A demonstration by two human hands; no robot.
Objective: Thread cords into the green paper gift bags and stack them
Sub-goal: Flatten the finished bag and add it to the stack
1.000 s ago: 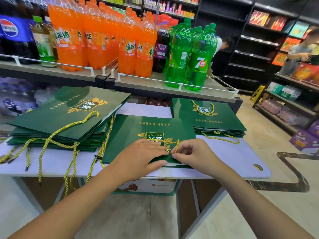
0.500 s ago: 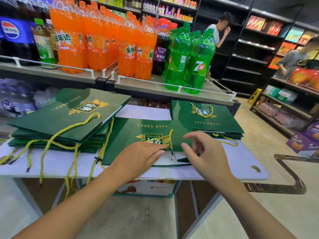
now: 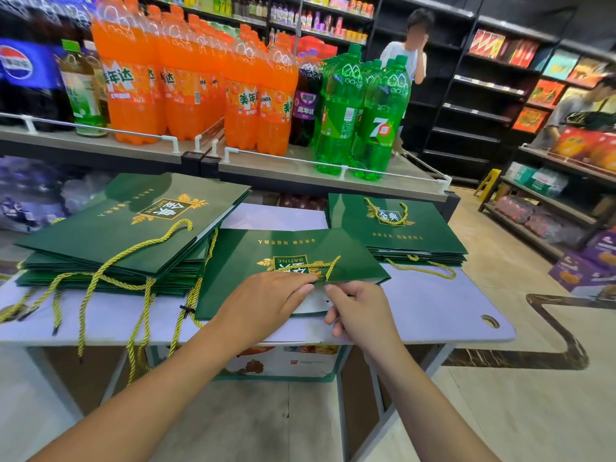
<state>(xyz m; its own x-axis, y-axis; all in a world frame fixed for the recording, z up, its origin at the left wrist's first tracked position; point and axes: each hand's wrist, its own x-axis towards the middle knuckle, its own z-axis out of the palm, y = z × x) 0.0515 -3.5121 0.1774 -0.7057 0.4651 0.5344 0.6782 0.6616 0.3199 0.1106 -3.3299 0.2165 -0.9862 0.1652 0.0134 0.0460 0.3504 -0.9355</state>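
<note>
A flat green gift bag lies in the middle of the white table, its open edge toward me. A gold cord loops over its logo and runs down to that edge. My left hand grips the bag's near edge, fingers curled on top. My right hand is just right of it, fingers curled, pinching at the cord's end where it meets the edge; the bag's white inside shows between the hands. A stack of corded bags lies at the left and another stack at the right.
Loose gold cords hang over the table's front left edge. A shelf of orange and green soda bottles stands right behind the table. Two people stand by dark shelves at the back and right. A printed box sits under the table.
My right hand, lifted with spread fingers half a second ago, has come back down to the bag's edge and closed at the cord's end. My left hand stayed on the bag.
</note>
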